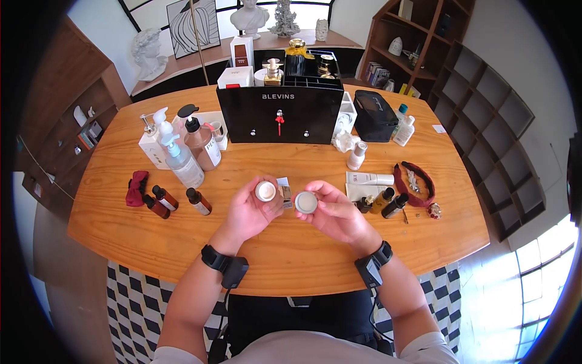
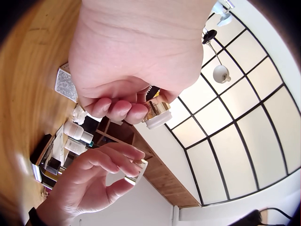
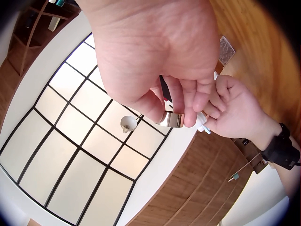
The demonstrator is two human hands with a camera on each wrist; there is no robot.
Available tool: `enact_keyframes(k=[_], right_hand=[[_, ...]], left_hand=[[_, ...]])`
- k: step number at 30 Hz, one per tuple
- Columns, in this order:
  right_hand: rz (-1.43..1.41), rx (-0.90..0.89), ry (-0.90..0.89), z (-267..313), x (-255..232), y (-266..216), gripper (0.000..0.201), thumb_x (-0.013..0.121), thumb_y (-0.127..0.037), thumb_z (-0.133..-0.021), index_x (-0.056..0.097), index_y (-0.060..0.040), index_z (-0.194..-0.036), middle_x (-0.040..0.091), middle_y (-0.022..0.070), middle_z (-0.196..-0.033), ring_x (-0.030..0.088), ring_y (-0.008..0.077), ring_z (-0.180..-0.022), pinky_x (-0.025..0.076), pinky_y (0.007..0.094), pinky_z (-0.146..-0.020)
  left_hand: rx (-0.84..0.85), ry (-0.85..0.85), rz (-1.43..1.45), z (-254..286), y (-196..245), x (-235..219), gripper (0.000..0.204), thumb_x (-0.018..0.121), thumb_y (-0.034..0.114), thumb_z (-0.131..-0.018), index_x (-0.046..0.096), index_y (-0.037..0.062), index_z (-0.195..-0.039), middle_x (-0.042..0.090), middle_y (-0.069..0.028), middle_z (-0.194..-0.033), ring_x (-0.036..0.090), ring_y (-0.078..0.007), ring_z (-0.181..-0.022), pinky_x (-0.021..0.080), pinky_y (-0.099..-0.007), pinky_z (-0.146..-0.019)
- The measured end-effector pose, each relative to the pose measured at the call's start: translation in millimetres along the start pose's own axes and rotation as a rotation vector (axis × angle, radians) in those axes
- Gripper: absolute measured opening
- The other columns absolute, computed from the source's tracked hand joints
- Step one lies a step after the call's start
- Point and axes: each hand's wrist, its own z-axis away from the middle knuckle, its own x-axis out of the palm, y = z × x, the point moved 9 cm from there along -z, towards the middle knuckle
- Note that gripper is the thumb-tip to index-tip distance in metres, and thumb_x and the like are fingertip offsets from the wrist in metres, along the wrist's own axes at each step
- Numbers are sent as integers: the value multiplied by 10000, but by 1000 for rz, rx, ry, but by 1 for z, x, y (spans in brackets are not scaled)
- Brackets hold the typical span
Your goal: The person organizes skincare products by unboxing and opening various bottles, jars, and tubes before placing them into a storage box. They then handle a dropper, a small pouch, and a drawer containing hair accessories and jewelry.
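Observation:
A small gold jar [image 1: 265, 191] with a white rim and pale cream inside sits in my left hand [image 1: 250, 213], its mouth facing up. Fingers and thumb curl round its side; in the left wrist view the jar [image 2: 157, 113] shows gold below the white rim. My right hand [image 1: 339, 217] pinches a round lid [image 1: 306, 202] by its edge, pale inner side up. Its gold band shows on the lid [image 3: 175, 119] in the right wrist view. Jar and lid are apart, side by side over the table. Beyond them lies a small patterned box [image 1: 284, 189].
A black organizer [image 1: 279, 115] with cosmetics stands at the back of the wooden table [image 1: 291, 261]. Pump bottles [image 1: 185, 164] and small brown bottles [image 1: 199, 201] are on the left. On the right lie a tube [image 1: 370, 178], dark bottles [image 1: 395, 206] and a red headband [image 1: 431, 188].

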Motion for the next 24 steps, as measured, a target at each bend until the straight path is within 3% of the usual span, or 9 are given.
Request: enact_keyframes(k=[13,16,19,22,24], right_hand=[[9,21,-8,1,5,2,323,590,-104,-1001,521,-83,-1316,598,100,-1225,620,258,-1131,454,392,-1000],[29,46,39,0,-2,8,352,660,-168,-969,535,-128,-1296,613,111,-1262,619,258,-1122,463,383,-981],[0,32,38,0,-2,7,316,574,-66,-1002,523,-81,-1313,603,99,-1227,621,263,-1132,458,401,-1000],[36,0,56,-1,-1,4,306,574,-59,-1003,530,-82,-1305,603,90,-1233,624,247,-1127,467,393,-992],[88,-16,179,-1,-8,0,324,599,-44,-989,530,-74,-1304,612,78,-1218,622,213,-1115,473,362,-978]], left_hand=[[-6,-12,25,1,-5,3,391,375,371,-1075,581,42,-1027,490,-24,-643,446,-144,-610,364,-305,-634],[-5,-3,57,2,-3,5,388,381,366,-1075,583,38,-1033,494,-25,-653,449,-142,-617,365,-304,-636],[-9,-63,35,2,-1,7,405,360,385,-1072,579,48,-1029,477,-18,-650,445,-147,-625,380,-315,-663],[-1,-93,13,2,-1,5,389,377,380,-1073,587,52,-1061,502,-14,-681,457,-142,-639,382,-310,-665],[10,-107,31,1,-3,5,338,418,346,-1074,585,54,-1096,545,-17,-744,484,-131,-658,379,-296,-647]])
